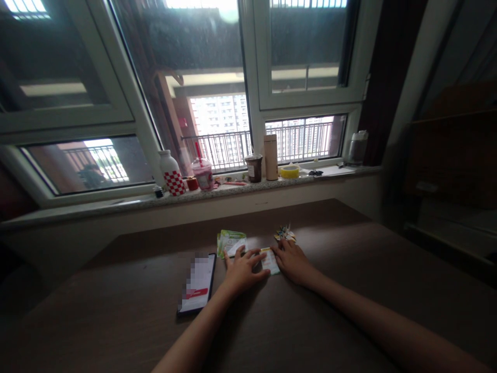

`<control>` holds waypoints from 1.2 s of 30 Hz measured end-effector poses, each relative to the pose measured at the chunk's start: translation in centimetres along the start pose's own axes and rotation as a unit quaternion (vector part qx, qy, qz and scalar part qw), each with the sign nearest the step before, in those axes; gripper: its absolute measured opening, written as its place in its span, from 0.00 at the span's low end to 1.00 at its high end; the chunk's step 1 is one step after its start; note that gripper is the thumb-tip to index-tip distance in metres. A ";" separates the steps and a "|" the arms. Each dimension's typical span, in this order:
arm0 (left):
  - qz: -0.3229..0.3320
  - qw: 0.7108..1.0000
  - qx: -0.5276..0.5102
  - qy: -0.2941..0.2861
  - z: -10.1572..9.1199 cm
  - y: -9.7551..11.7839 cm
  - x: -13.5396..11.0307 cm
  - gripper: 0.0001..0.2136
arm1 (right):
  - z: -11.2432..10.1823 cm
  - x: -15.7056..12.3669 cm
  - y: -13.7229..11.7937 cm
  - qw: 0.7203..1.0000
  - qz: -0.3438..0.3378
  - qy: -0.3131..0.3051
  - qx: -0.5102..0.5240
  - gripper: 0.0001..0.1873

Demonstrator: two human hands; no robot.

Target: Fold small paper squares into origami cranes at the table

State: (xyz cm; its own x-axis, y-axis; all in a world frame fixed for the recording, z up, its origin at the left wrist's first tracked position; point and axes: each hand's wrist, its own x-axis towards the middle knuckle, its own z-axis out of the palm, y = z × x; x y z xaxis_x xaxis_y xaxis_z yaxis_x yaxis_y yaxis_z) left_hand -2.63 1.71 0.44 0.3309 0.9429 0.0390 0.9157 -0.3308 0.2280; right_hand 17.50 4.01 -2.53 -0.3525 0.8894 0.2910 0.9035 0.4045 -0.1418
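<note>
A small pale paper slip [269, 261] lies flat on the dark brown table [116, 321]. My left hand [243, 269] rests on its left side with fingers spread and pressing down. On the slip's right edge sits my right hand [293, 261], its fingers curled down onto the paper. A stack of green and white papers [230, 242] lies just beyond my left hand. A small folded multicoloured paper figure [284, 234] sits just beyond my right hand.
A phone [198, 282] with a lit screen lies left of my left hand. The windowsill [116, 203] holds a checked bottle [172, 173], a pink cup [203, 173], a dark cup [254, 168], a tan flask [271, 157], yellow tape [289, 171] and a jar [357, 147].
</note>
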 end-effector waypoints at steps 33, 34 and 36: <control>-0.006 1.000 0.000 -0.011 -0.4 0.3 0.1 0.27 | 0.0 1.3 1.9 0.985 -0.025 0.018 0.170 0.12; -0.007 1.000 0.002 -0.012 -0.4 0.3 0.1 0.27 | 0.0 1.3 2.0 0.985 -0.028 0.013 0.171 0.12; -0.006 1.000 0.003 -0.012 -0.5 0.3 0.0 0.27 | -0.2 1.2 2.2 0.984 -0.034 0.003 0.173 0.13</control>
State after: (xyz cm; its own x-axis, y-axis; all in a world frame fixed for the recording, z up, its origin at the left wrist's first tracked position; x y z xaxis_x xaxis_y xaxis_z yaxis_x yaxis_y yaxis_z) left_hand -2.46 1.67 0.96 0.3249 0.9457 0.0123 0.9214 -0.3194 0.2215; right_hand 19.06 5.93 -2.34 -0.4073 0.8567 0.3165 0.7399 0.5127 -0.4356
